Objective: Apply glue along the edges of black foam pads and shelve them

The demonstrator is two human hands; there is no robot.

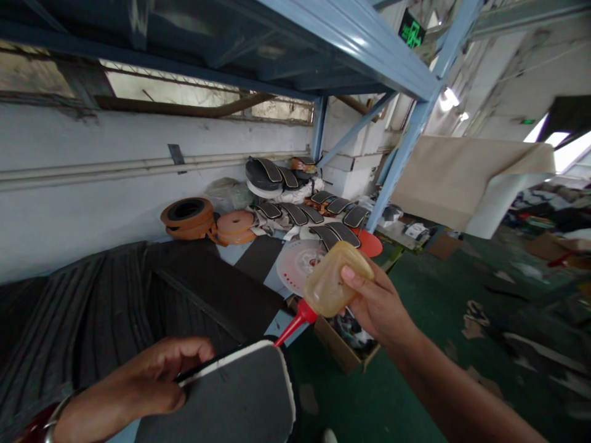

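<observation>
My left hand (154, 378) pinches the left edge of a dark grey panel (231, 400) with rounded corners and a pale line along its rim. In my right hand (373, 301) is a yellowish, translucent squeeze bottle (335, 280), tipped nozzle-down. Its red nozzle (300, 320) points at the panel's upper right corner, on or very close to the pale edge. The panel's lower end runs out of the picture.
Several similar dark panels (295, 214) lie farther back, near orange tape rolls (187, 218) and a pale disc (298, 264). Black ribbed material (92, 314) covers the left. A cardboard box (341, 347) stands below. A blue rack beam (351, 43) hangs overhead.
</observation>
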